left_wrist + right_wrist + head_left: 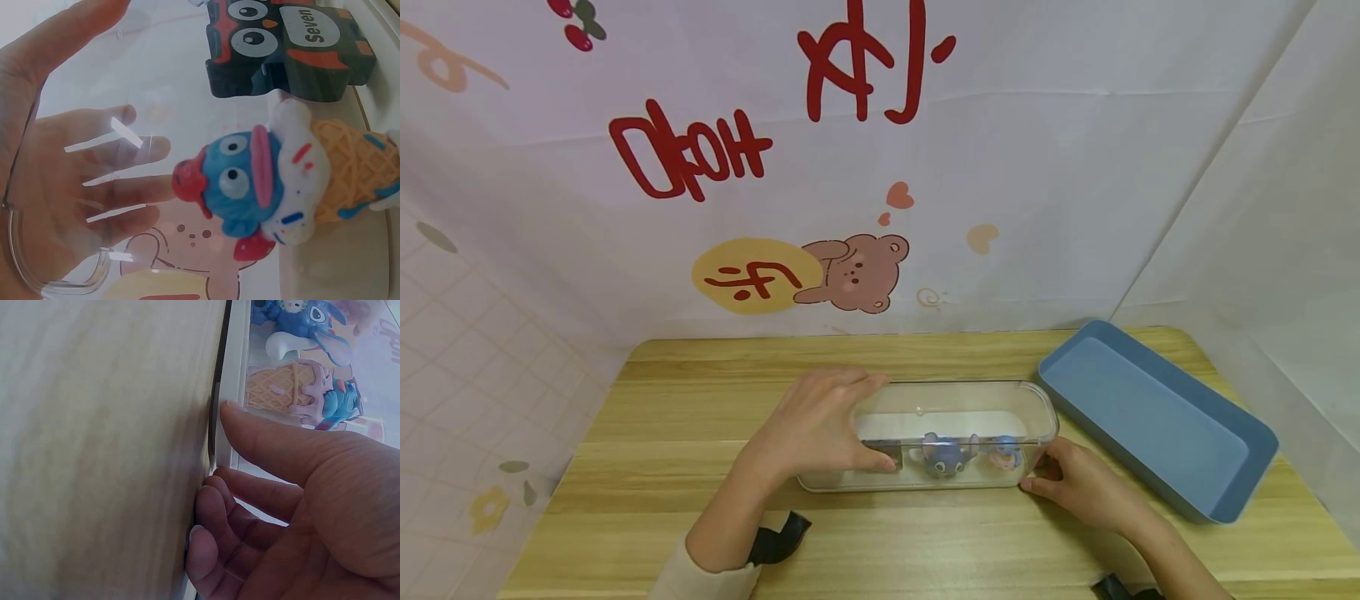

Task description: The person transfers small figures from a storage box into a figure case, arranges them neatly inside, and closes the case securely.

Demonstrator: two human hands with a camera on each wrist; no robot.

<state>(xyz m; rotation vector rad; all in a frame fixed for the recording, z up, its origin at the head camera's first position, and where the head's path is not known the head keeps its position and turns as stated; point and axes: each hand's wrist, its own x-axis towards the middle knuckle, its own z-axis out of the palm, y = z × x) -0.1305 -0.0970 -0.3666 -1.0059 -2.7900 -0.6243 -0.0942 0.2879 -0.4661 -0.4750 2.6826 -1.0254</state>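
A long clear display box lies on the table, its clear cover (958, 396) over a white base (237, 356). My left hand (820, 429) grips the cover near its left end, thumb on the front wall and fingers behind, seen through the plastic in the left wrist view. At the right end my right hand (1078, 487) pinches the base's edge, thumb on its rim. Inside stand a blue big-eared figurine (945, 457), a small blue ice-cream-cone figurine (1003, 452), another cone figurine (244, 175) and a dark owl-like block marked "Seven" (287, 53).
A blue rectangular tray (1150, 408) lies at an angle right of the box, close to its right end. The wooden table (700, 400) meets a printed white cloth (1037, 208) at the back and sides. Black straps (778, 540) show at my wrists.
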